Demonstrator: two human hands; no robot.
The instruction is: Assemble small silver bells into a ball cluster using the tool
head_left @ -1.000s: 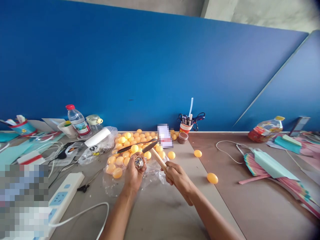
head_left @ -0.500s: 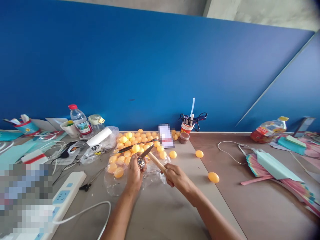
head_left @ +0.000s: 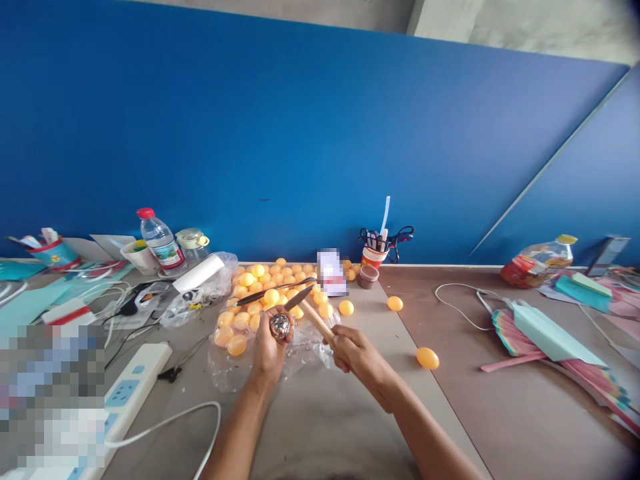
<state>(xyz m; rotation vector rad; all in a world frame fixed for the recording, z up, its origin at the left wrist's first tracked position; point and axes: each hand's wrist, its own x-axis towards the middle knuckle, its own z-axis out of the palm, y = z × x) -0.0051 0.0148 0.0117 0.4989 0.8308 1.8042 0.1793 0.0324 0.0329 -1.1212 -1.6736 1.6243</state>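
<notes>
My left hand (head_left: pixel 267 352) is closed around a small shiny foil-covered ball (head_left: pixel 279 326), holding it up over the table. My right hand (head_left: pixel 353 354) grips the wooden handle of a small hammer (head_left: pixel 311 315); its dark head is raised just above and to the right of the ball. Behind both hands lies a heap of orange ping-pong balls (head_left: pixel 265 295) on a clear plastic bag (head_left: pixel 300 347), with a dark pair of tongs (head_left: pixel 273 291) resting across them.
Two loose orange balls (head_left: pixel 427 358) lie to the right. A water bottle (head_left: pixel 160 244), cups, cables and a white power strip (head_left: pixel 125 393) crowd the left. A cup of scissors (head_left: pixel 373 253) stands at the blue wall. Folded paper and an oil bottle (head_left: pixel 535 259) sit far right.
The hammer head came down onto the foil ball half a second ago and has lifted off it again. My left hand has kept the ball in about the same place.
</notes>
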